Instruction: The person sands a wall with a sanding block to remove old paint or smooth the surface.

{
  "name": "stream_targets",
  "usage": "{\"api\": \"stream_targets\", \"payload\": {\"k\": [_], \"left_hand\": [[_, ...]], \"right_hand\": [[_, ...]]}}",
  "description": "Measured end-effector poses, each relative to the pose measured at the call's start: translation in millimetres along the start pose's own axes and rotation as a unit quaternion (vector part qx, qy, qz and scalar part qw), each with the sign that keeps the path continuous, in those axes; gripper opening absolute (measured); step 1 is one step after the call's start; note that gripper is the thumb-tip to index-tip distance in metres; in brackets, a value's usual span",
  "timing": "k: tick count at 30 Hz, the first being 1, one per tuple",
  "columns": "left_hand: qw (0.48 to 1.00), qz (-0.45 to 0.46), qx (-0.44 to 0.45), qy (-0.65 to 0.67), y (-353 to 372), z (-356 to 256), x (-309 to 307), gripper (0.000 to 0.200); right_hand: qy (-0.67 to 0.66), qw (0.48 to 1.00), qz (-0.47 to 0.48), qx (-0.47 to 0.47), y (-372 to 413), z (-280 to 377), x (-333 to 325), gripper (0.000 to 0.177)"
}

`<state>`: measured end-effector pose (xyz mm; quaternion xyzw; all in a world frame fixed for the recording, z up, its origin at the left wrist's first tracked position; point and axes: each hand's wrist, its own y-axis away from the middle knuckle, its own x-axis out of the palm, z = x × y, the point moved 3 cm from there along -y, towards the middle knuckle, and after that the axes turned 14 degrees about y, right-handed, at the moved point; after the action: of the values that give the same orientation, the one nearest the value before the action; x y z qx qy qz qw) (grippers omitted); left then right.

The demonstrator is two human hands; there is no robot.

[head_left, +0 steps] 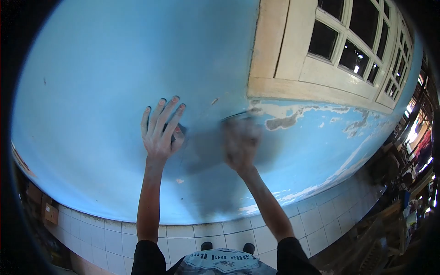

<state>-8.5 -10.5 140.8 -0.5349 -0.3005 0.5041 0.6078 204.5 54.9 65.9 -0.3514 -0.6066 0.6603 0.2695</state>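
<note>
My left hand (161, 130) lies against the blue wall (101, 101) with its fingers spread, pale dust on the skin. Something small and dark shows under its thumb side; what it is cannot be made out. My right hand (241, 142) is smeared by motion at the wall, to the right of my left hand and just below the window frame's lower left corner. A thin dark edge shows at its fingertips, too blurred to name. Beside it, paint has peeled from the wall in a grey and whitish patch (282, 120).
A cream window frame (316, 75) with glass panes fills the upper right. White floor tiles (181, 230) run along the wall's foot. A cardboard box (50, 213) stands at the lower left, and wooden clutter (389, 213) lies at the right.
</note>
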Motion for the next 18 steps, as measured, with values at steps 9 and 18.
{"api": "stream_targets", "payload": {"k": [9, 18], "left_hand": [[1.000, -0.004, -0.008, -0.005, -0.5, -1.6, 0.4, 0.038], [1.000, -0.008, -0.004, -0.003, -2.4, -1.8, 0.9, 0.038]], "right_hand": [[0.105, 0.991, -0.002, 0.084, -7.0, 1.9, -0.9, 0.042], [-0.014, 1.000, 0.017, 0.005, -54.3, 16.0, -6.7, 0.043]]}}
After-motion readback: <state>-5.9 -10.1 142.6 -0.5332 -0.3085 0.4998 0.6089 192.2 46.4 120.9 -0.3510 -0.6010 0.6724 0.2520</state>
